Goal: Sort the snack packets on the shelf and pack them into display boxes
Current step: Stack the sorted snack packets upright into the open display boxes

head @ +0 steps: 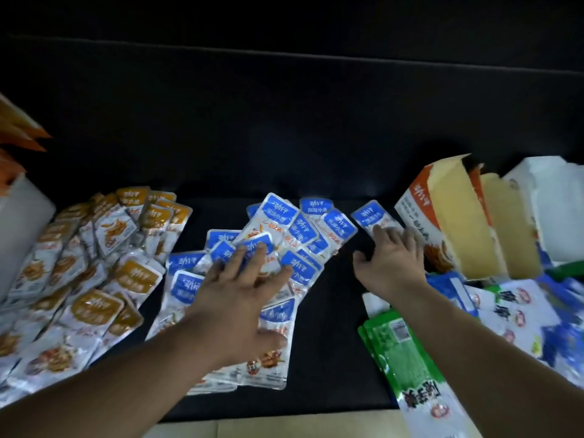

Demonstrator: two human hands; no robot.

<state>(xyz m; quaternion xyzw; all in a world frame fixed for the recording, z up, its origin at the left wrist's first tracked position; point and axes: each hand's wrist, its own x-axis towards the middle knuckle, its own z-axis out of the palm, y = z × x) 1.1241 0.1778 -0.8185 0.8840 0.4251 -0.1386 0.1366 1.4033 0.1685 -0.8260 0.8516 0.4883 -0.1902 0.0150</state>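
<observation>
A heap of blue-topped snack packets (294, 235) lies in the middle of the dark shelf (284, 137). My left hand (243, 289) rests flat on this heap with fingers spread. One separate blue packet (373, 218) lies to the right; my right hand (392, 257) touches its lower edge with fingertips, fingers apart. A pile of gold-topped packets (94, 257) fills the left side. An orange and white display box (455, 222) stands open at the right, its flap raised.
Green packets (401, 352) and larger blue-white packs (521, 314) lie at the lower right. A white box (550, 210) stands behind the display box. A white container (22, 222) and orange packs (19, 131) sit at the far left. The shelf's front edge runs along the bottom.
</observation>
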